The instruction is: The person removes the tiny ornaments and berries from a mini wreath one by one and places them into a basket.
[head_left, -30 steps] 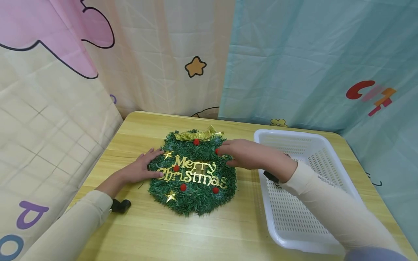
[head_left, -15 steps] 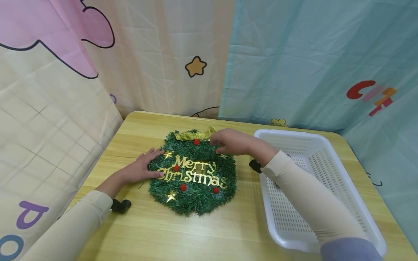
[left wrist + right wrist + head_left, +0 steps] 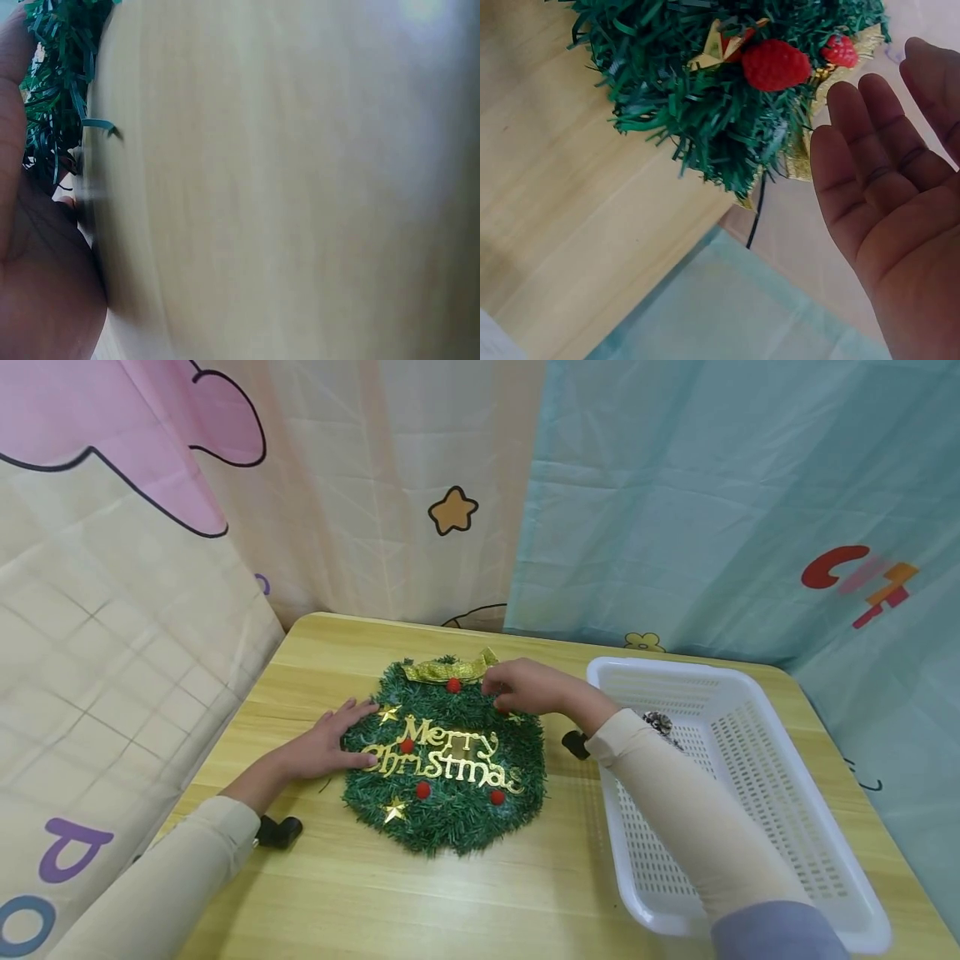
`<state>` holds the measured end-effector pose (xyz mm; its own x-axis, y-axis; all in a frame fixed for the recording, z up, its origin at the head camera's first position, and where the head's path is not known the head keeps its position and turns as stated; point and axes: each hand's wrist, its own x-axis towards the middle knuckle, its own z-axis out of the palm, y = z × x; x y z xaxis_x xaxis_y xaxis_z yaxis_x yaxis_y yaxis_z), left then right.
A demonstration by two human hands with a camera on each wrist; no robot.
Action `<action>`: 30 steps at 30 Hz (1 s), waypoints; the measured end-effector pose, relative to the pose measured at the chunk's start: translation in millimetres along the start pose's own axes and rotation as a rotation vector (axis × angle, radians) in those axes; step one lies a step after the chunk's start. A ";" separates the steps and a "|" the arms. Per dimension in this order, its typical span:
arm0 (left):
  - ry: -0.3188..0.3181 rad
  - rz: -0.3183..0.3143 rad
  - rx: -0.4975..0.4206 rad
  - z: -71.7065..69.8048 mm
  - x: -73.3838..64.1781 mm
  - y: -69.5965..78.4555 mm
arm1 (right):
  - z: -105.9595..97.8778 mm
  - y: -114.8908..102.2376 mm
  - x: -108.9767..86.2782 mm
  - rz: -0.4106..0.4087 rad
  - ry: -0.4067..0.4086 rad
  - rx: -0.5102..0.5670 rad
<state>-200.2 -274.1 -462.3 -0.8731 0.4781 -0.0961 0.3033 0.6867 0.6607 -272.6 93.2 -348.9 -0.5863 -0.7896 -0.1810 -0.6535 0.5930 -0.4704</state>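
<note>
A green tinsel wreath (image 3: 457, 827) lies flat on the table, with gold "Merry Christmas" lettering (image 3: 450, 764), red pompoms and gold stars on it. A gold ribbon bow (image 3: 446, 672) sits at its far edge. My left hand (image 3: 322, 747) rests with spread fingers on the wreath's left edge. Over the upper right of the wreath, beside the bow, is my right hand (image 3: 532, 685). In the right wrist view its fingers (image 3: 862, 142) are loosely bent, with nothing seen in the palm. A red pompom (image 3: 776, 65) and gold star are near them.
To the right stands a white slotted plastic basket (image 3: 626, 893), partly under the right forearm. A pine cone (image 3: 658, 722) with whitish tips lies inside it. Printed curtains (image 3: 375, 527) hang behind and beside the wooden table (image 3: 390, 902).
My right hand has moved left and away from me, from the wreath's right side to beside the bow, then stayed nearly still. The pine cone is now uncovered. My left hand has stayed put.
</note>
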 end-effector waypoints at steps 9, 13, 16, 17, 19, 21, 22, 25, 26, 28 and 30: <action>0.003 -0.001 -0.007 0.7 -0.7 0.8 | 7.8 9.9 7.5 0.035 -0.029 0.001; 0.000 -0.009 -0.016 0.2 -1.5 2.7 | 8.9 12.3 7.4 0.045 -0.040 -0.005; -0.001 -0.015 -0.020 -0.6 -1.8 3.8 | 9.3 13.9 6.9 0.058 -0.045 -0.015; -0.001 -0.017 -0.021 -0.8 -1.8 3.8 | 9.6 14.7 6.8 0.065 -0.049 -0.018; 0.000 -0.018 -0.020 -1.0 -2.0 3.9 | 10.3 16.4 6.6 0.072 -0.053 -0.028; 0.003 -0.013 -0.020 -1.0 -2.1 3.6 | 11.1 18.0 6.5 0.077 -0.056 -0.032; 0.005 -0.011 -0.021 -1.1 -2.1 3.4 | 11.4 18.8 6.5 0.080 -0.058 -0.034; 0.006 -0.008 -0.016 -1.1 -1.8 3.7 | 11.7 19.7 6.3 0.081 -0.063 -0.028; 0.005 -0.008 -0.015 -1.2 -1.5 3.7 | 11.7 19.7 6.1 0.082 -0.065 -0.026; 0.002 -0.012 -0.013 -1.2 -1.1 3.9 | 11.9 20.2 6.1 0.081 -0.069 -0.026; 0.000 -0.017 -0.013 -1.2 -1.0 4.2 | 12.3 20.9 6.4 0.081 -0.071 -0.027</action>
<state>-198.5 -272.3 -458.6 -0.8780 0.4665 -0.1072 0.2836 0.6874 0.6686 -284.1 98.7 -370.5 -0.6027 -0.7476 -0.2791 -0.6186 0.6586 -0.4284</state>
